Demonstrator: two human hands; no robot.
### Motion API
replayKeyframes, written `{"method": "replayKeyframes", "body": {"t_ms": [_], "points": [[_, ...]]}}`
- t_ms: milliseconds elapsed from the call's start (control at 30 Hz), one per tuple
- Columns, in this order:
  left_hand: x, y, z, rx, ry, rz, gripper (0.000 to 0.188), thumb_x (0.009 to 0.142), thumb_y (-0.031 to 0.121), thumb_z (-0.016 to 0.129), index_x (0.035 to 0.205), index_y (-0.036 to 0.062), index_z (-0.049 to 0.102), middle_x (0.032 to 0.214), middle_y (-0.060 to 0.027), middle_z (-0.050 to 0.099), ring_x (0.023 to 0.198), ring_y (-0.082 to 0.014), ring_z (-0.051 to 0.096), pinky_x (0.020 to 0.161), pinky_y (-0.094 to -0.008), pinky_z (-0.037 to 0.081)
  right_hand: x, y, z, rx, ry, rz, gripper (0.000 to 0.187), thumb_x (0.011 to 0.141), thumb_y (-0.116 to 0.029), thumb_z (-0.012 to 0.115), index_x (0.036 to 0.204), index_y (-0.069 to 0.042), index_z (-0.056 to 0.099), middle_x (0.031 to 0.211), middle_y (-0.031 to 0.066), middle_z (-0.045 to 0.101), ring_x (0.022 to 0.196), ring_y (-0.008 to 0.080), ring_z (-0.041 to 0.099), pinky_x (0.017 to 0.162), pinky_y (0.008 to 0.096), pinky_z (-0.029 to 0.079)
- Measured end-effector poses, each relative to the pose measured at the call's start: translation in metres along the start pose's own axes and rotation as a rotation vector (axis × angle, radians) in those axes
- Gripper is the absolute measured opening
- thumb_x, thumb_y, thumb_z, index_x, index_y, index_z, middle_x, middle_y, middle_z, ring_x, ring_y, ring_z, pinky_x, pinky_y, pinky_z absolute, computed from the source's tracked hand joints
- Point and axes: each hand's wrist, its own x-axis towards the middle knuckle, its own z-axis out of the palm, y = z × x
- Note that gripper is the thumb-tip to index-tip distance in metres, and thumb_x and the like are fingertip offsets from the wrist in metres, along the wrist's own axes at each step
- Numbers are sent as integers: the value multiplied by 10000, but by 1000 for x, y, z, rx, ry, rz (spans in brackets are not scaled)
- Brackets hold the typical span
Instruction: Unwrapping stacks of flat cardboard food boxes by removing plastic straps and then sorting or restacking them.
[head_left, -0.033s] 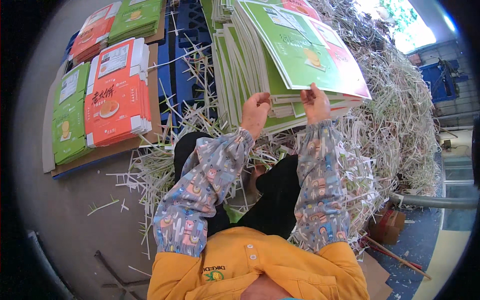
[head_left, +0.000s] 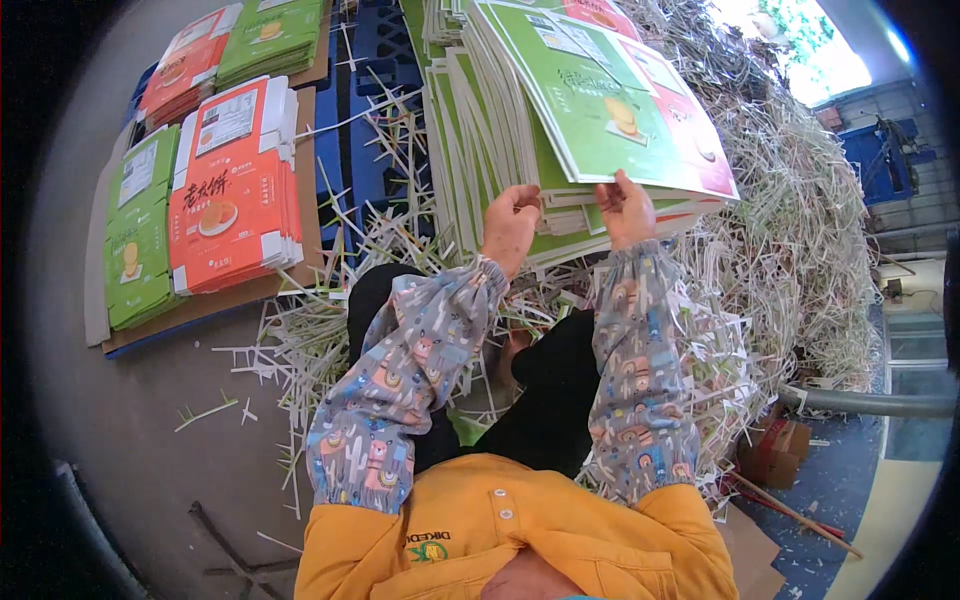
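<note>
A tall, leaning stack of printed cardboard sheets, green and red on white, rises in front of me. Its uppermost printed sheet tilts up slightly along the near side. My right hand pinches that sheet's near edge between thumb and fingers. Close by on the left, my left hand is closed, its fingers curled at the stack's near side. Whatever sits between those fingertips, if anything, is hidden. Patterned grey sleeve covers reach up both forearms.
Piles of red flat cartons and green flat cartons lie on cardboard at the left, beside a blue pallet. A large heap of shredded paper trimmings fills the right. Loose trimmings surround my legs. A brown box sits lower right.
My right hand has shifted slightly left and down, and the top sheet's near edge has moved a little with it. The left hand stays in place.
</note>
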Motion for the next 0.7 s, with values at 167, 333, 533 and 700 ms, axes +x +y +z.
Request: {"method": "replayKeyframes", "body": {"t_ms": [167,333,533,700], "points": [[-3,10,-2,-87,-24,-86,298,731,22,482,1023,2,538,893,-43,564,709,-97,501,606,-216,400,-3,16,-10,-49,49,122,118,842,-114,523,868,-8,478,733,110,536,630,225,573,569,339,520],[-2,17,-4,-200,-76,-117,286,730,17,493,1011,19,543,883,-27,567,688,-84,495,569,-210,394,-8,10,-10,-115,22,168,130,843,-119,521,884,-6,472,737,111,537,651,231,578,581,341,526],[-3,25,-3,-406,-227,-104,281,779,52,484,1053,45,544,984,-32,585,740,-97,517,616,-208,410,-6,14,-3,171,102,86,182,840,-153,536,918,3,484,795,113,559,730,239,582,637,351,528],[0,29,-6,-441,-283,-134,274,801,88,476,1068,49,525,947,-52,595,721,-96,526,601,-215,413,10,10,3,226,121,140,186,806,-175,587,904,-35,513,766,70,564,688,213,567,585,319,513]]}}
